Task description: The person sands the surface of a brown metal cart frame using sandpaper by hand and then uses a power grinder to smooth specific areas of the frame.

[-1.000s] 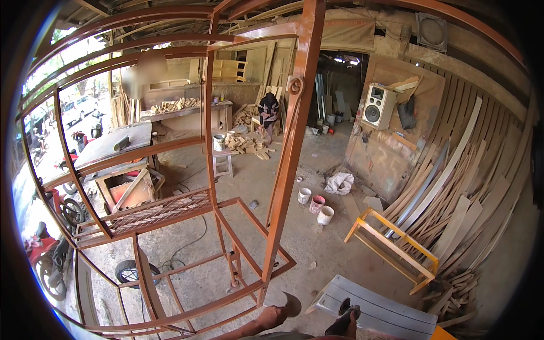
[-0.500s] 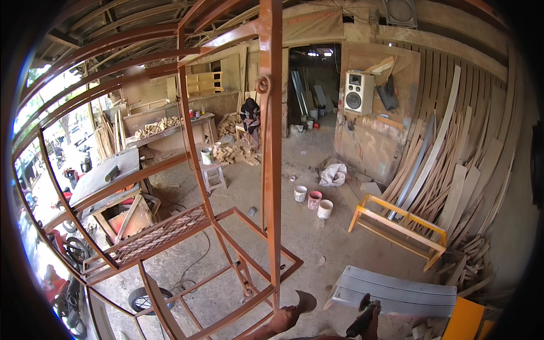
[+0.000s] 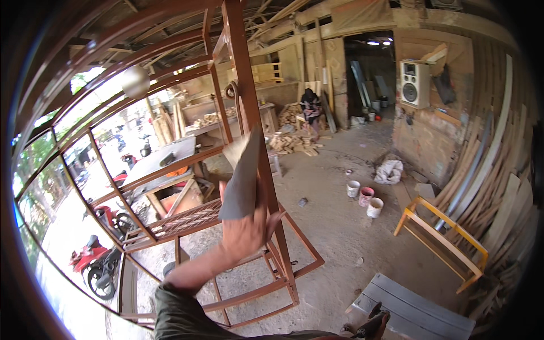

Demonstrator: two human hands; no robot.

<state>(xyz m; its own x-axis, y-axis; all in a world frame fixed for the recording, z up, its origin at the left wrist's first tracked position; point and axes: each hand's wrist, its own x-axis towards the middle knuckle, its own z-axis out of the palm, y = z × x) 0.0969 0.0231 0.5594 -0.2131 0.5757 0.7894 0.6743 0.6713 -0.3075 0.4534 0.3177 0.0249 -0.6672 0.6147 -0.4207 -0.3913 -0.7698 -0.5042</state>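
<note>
My left hand [image 3: 245, 235] is raised in front of a brown metal post [image 3: 243, 68] of a tall frame, its thumb and fingers around a curled sheet of sandpaper [image 3: 241, 190]. The sheet is grey on one face and pale on the other. It overlaps the post in view; whether it touches the metal I cannot tell. Low at the right, my right hand [image 3: 383, 324] is closed on a dark power tool, an angle grinder [image 3: 371, 323], beside a grey ribbed panel [image 3: 408, 309]. The hand is partly cut off by the lower edge.
Brown bars and a lattice panel [image 3: 187, 218] of the frame stand at my left. A yellow bench frame [image 3: 442, 238], paint buckets [image 3: 366, 196] and leaning planks [image 3: 487, 170] are at the right. A seated person [image 3: 311, 107] is far back; a red motorcycle [image 3: 96, 263] stands outside.
My left hand has risen from the foot of the post to about mid-height with the sandpaper. My view has swung left, so the room sits further right. The grinder stays low in my right hand.
</note>
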